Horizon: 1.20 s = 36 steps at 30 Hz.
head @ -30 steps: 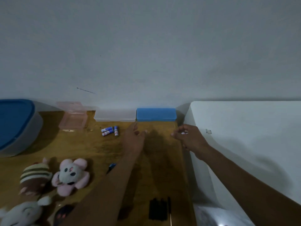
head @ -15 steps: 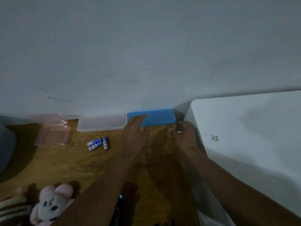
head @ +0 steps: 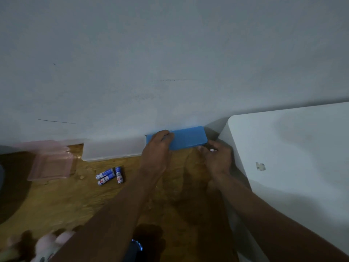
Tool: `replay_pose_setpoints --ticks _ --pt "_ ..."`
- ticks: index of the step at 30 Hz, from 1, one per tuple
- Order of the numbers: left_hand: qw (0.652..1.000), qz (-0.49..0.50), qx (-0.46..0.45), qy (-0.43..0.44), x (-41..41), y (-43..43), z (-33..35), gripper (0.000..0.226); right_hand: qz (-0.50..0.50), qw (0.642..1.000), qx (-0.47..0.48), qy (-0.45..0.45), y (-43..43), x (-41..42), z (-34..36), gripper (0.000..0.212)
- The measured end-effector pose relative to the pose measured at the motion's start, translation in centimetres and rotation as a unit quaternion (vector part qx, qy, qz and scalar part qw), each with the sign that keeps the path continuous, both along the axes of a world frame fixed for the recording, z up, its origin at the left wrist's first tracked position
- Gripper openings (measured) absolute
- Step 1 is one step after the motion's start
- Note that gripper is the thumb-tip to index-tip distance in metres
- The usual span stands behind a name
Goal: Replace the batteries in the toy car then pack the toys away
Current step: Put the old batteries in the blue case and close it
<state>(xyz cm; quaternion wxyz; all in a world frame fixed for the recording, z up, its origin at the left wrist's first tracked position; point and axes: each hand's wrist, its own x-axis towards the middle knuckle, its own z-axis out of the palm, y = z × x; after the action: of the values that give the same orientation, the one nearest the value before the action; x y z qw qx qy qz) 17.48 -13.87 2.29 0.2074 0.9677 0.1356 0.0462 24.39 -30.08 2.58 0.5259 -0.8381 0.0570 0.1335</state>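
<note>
A blue rectangular box [head: 188, 138] stands against the wall at the back of the wooden table [head: 75, 201]. My left hand [head: 156, 148] grips its left end, with the fingers curled over the top. My right hand [head: 217, 159] is at the box's lower right corner and pinches a small white-and-red battery [head: 213, 150]. Three blue-and-white batteries [head: 109, 175] lie loose on the table to the left of my left arm. A dark toy with a blue spot [head: 137, 244] shows at the bottom edge, mostly hidden by my left forearm.
A translucent white box [head: 113, 149] stands against the wall, left of the blue one. Further left lies an open pink container [head: 51, 163]. A white cabinet [head: 292, 157] borders the table on the right. A pink plush toy [head: 49, 246] is at the bottom left.
Both hands reached forward to the blue box; my left hand went from hovering to gripping its left end. The view shifted closer and to the right.
</note>
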Motion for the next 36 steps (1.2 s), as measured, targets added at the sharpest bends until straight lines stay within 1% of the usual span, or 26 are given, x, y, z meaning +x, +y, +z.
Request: replay_pose_setpoints --ticks 5,10,14,18,22,24,25,29,31,32,36 --pt "0.998 -0.043 0.043 -0.025 -0.2 0.8 -0.4 0.045 -0.014 1.0 0.005 0.0 0.3 0.0 -0.2 0.03" --pt "0.991 -0.089 0.086 -0.042 0.7 0.7 -0.1 0.04 0.002 1.0 -0.021 -0.003 0.6 0.2 -0.1 0.032" --pt "0.979 -0.118 0.166 -0.016 1.1 0.9 0.4 0.044 0.006 1.0 -0.023 -0.011 0.6 0.5 0.0 0.031" --pt "0.974 -0.142 0.168 0.046 1.7 1.4 1.3 0.041 0.006 0.999 -0.026 -0.022 0.9 0.4 -0.1 0.03" --pt "0.943 -0.221 0.246 0.026 2.2 2.2 1.6 0.045 0.007 0.999 -0.027 -0.023 0.9 0.6 -0.3 0.026" --pt "0.925 -0.244 0.291 -0.001 2.6 2.6 1.3 0.038 0.006 0.999 -0.028 -0.024 0.9 0.7 -0.3 0.026" --pt "0.918 -0.258 0.3 -0.018 2.7 2.7 1.2 0.033 0.007 0.999 -0.032 -0.025 0.9 0.7 -0.3 0.025" --pt "0.896 -0.293 0.33 -0.043 2.9 3.1 0.8 0.033 0.014 0.998 -0.047 -0.033 0.8 1.0 -0.6 0.023" --pt "0.887 -0.304 0.345 -0.038 3.0 3.3 0.6 0.047 0.018 0.998 -0.051 -0.041 0.7 1.1 -0.8 0.021" --pt "0.886 -0.305 0.348 -0.033 3.1 3.3 0.6 0.051 0.018 0.997 -0.053 -0.043 0.7 1.1 -0.9 0.021" --pt "0.876 -0.307 0.37 -0.036 3.1 3.0 0.4 0.052 0.023 0.996 -0.066 -0.047 0.7 1.3 -1.2 0.02"
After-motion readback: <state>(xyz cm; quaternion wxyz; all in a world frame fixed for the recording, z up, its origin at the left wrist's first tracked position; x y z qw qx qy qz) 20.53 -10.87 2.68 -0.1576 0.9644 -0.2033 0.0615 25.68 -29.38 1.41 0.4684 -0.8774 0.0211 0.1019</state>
